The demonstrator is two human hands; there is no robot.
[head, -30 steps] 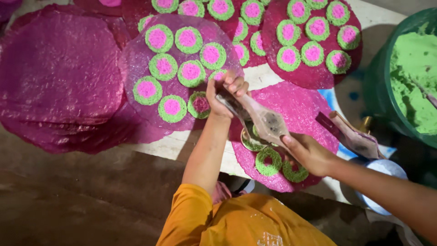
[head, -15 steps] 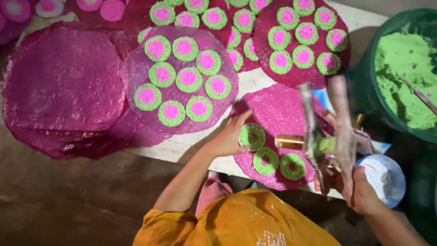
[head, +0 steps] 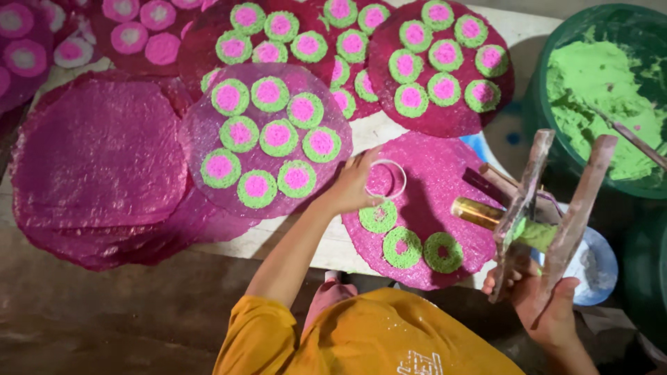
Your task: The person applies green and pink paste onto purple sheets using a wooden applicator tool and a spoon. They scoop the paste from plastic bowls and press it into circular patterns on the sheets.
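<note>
Setting: a pale wooden desk [head: 517, 28], worn and stained, is seen from above and is largely covered, bare board being shown only at the upper right and along the near edge at centre. Below and to the left of the desk, a dull brown floor [head: 104, 319] of rough, earthen look is recorded, uneven in tone and lying in shadow. Light is cast from above, soft and warm, with the desk evenly lit and dark shade held at the right margin; walls and windows are not shown.
</note>
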